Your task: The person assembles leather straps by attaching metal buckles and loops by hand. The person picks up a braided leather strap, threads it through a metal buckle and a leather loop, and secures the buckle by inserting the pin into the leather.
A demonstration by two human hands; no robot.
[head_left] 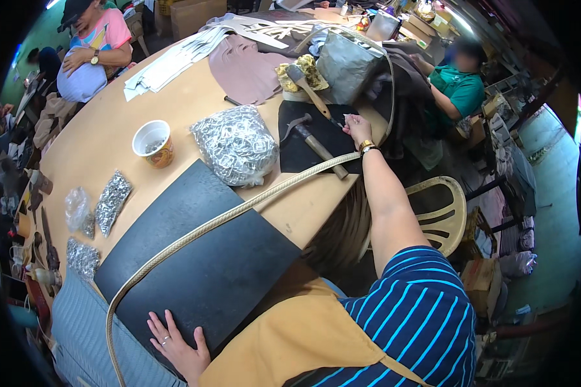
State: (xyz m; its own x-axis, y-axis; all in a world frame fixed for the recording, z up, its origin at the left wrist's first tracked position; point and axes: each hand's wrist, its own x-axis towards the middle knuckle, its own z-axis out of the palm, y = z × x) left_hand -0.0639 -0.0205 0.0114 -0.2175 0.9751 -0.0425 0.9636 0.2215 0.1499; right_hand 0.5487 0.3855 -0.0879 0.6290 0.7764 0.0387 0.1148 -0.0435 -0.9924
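Observation:
My left hand (177, 348) lies flat with fingers spread on the near edge of a black sheet (200, 251). My right arm reaches far across the table. The fingers of my right hand (357, 130) are pinched together beside the tip of a wooden-handled brush (313, 95); what they hold is too small to make out. A claw hammer (316, 145) rests on a black piece of material (290, 155) near that hand. A long pale braided strap (206, 227) curves over the sheet and passes by my right wrist.
A clear bag of metal buckles (235, 147), a paper cup (153, 143) and small bags of metal bits (113, 203) stand on the table (181, 71). A grey block-like container (348, 64) is beyond my right hand. A plastic chair (442, 209) stands right. Two people sit across.

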